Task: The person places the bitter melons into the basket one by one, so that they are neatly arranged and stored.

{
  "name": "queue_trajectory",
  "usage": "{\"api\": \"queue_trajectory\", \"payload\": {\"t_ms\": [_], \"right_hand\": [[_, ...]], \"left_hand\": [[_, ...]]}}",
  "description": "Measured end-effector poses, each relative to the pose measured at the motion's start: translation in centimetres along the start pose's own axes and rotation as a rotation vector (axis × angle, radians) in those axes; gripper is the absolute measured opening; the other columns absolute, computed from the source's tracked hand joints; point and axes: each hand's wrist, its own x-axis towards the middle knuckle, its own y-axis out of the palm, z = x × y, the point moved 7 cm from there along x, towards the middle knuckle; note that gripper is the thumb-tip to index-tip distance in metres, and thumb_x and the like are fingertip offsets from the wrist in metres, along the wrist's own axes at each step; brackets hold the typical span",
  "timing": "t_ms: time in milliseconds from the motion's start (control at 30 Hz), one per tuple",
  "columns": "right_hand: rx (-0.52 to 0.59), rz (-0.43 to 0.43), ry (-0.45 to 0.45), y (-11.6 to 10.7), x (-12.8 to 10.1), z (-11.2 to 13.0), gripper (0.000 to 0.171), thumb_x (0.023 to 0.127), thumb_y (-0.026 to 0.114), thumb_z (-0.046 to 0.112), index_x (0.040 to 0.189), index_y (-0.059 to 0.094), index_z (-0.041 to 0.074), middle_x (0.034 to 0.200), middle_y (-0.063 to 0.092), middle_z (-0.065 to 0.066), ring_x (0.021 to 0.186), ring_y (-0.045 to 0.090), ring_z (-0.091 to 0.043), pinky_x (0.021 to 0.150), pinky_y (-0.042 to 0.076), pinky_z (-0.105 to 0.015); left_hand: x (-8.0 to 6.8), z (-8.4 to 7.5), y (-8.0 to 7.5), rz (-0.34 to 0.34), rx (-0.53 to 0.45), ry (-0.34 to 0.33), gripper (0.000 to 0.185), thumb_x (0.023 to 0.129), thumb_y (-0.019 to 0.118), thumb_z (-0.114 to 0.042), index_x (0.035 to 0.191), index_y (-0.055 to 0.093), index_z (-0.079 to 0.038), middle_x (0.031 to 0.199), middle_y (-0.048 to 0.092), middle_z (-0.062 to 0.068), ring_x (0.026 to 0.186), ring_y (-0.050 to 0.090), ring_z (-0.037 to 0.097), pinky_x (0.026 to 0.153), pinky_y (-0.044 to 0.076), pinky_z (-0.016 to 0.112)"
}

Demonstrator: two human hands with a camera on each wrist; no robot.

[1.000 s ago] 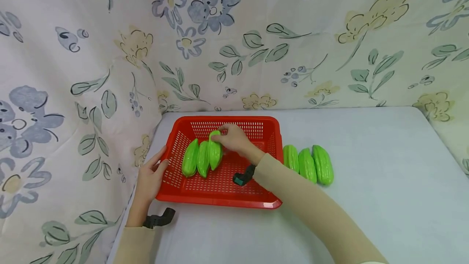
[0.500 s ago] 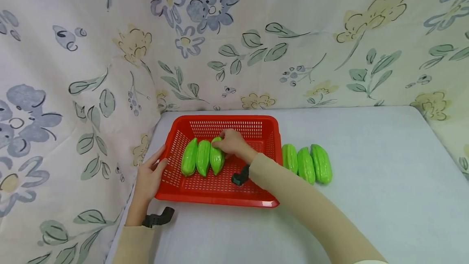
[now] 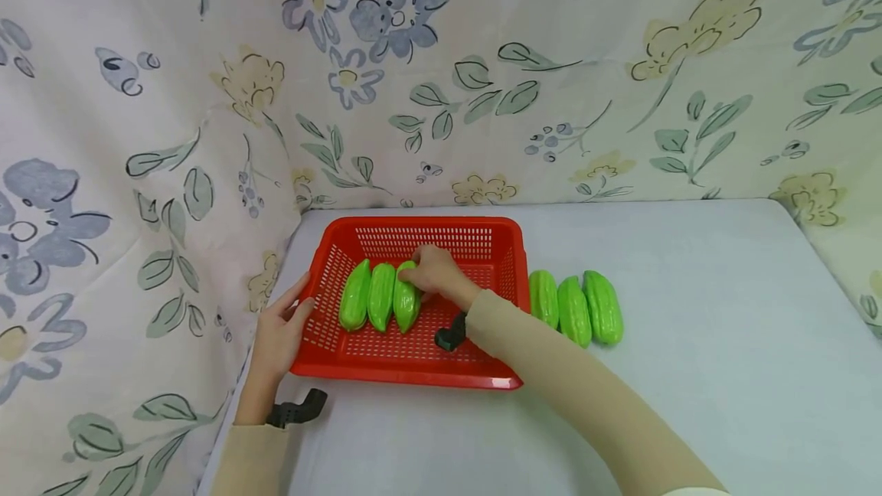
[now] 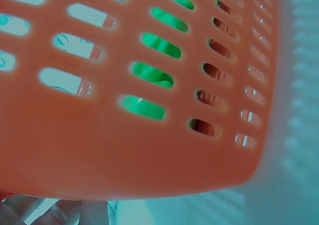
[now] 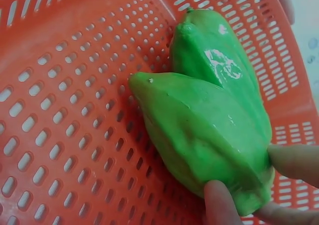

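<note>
Right hand (image 3: 432,274) reaches toward eleven o'clock, fingers curled in a pinch. Left hand (image 3: 281,330) sits at eight o'clock, fingers straight, thumb (image 3: 304,308) spread.

Overhead head view (wrists close-up)

Both arms wore long beige sleeves. A black strap sat on the left wrist (image 3: 298,410), and another black one on the right wrist (image 3: 451,335).
</note>
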Motion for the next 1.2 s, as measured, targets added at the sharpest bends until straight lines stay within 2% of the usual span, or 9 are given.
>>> {"api": "queue_trajectory", "payload": {"t_ms": [367,500,567,667,767,833,967,1067,1200], "right_hand": [[-0.023,0.011,-0.022,-0.5,-0.7,0.3,0.044,0.097,0.074,0.026,0.127,0.061,-0.004,0.120,0.066,-0.022,0.070,0.072,-0.023,0.066,0.065,-0.038],[-0.070,-0.034,-0.041,-1.1,-0.7,0.6,0.048,0.097,0.073,0.031,0.130,0.061,-0.002,0.124,0.067,-0.020,0.070,0.073,-0.025,0.066,0.062,-0.034],[-0.093,-0.072,-0.058,-1.5,-0.7,0.8,0.051,0.097,0.072,0.035,0.133,0.061,-0.001,0.128,0.067,-0.019,0.071,0.073,-0.025,0.069,0.061,-0.033],[-0.126,-0.120,-0.088,-2.1,-0.9,1.3,0.056,0.098,0.070,0.040,0.138,0.060,0.002,0.136,0.066,-0.016,0.086,0.074,-0.025,0.083,0.060,-0.037],[-0.161,-0.148,-0.130,-2.7,-1.3,2.1,0.055,0.099,0.069,0.043,0.138,0.062,0.004,0.135,0.067,-0.013,0.103,0.069,-0.025,0.094,0.057,-0.040],[-0.165,-0.155,-0.156,-3.1,-1.7,2.7,0.055,0.099,0.068,0.044,0.137,0.063,0.005,0.129,0.068,-0.011,0.107,0.064,-0.025,0.093,0.057,-0.041],[-0.128,-0.156,-0.204,-3.9,-2.5,3.9,0.054,0.098,0.068,0.046,0.135,0.064,0.007,0.114,0.068,-0.008,0.097,0.061,-0.024,0.082,0.054,-0.036],[-0.107,-0.162,-0.240,-4.6,-3.2,4.9,0.052,0.099,0.068,0.047,0.133,0.066,0.008,0.112,0.068,-0.006,0.096,0.061,-0.022,0.080,0.054,-0.034],[-0.084,-0.157,-0.270,-5.2,-4.0,6.0,0.051,0.099,0.066,0.047,0.134,0.066,0.010,0.116,0.069,-0.005,0.101,0.064,-0.021,0.085,0.056,-0.037]], "left_hand": [[-0.1,-0.1,0.1,0.007,-0.005,-0.012,0.052,0.109,0.050,-0.038,0.160,0.042,-0.033,0.153,0.054,0.019,0.112,0.068,0.039,0.073,0.064,0.030],[0.0,0.0,0.1,0.006,-0.004,-0.014,0.052,0.109,0.050,-0.038,0.160,0.042,-0.034,0.152,0.055,0.018,0.111,0.068,0.037,0.073,0.064,0.030],[0.0,0.0,0.0,0.004,-0.005,-0.011,0.052,0.109,0.050,-0.038,0.160,0.042,-0.034,0.152,0.055,0.018,0.109,0.069,0.036,0.073,0.064,0.030],[0.0,0.0,0.0,-0.002,-0.004,-0.008,0.052,0.109,0.051,-0.038,0.160,0.043,-0.034,0.151,0.056,0.018,0.107,0.069,0.034,0.072,0.064,0.028],[-0.1,0.0,0.0,-0.004,0.001,-0.011,0.052,0.108,0.051,-0.039,0.159,0.043,-0.034,0.151,0.056,0.018,0.106,0.070,0.032,0.071,0.063,0.028],[-0.1,-0.1,0.0,-0.003,0.003,-0.015,0.052,0.109,0.051,-0.039,0.160,0.043,-0.034,0.151,0.056,0.018,0.106,0.070,0.032,0.071,0.064,0.028],[-0.1,-0.2,0.0,-0.003,0.003,-0.014,0.052,0.109,0.051,-0.038,0.160,0.042,-0.033,0.150,0.056,0.019,0.106,0.070,0.032,0.072,0.064,0.029],[-0.2,-0.3,0.0,-0.006,0.003,-0.015,0.052,0.109,0.051,-0.037,0.160,0.043,-0.032,0.150,0.057,0.019,0.106,0.070,0.032,0.072,0.064,0.029],[-0.3,-0.3,0.0,-0.008,0.006,-0.018,0.052,0.109,0.051,-0.037,0.160,0.043,-0.032,0.150,0.057,0.019,0.107,0.070,0.034,0.072,0.064,0.030]]}}
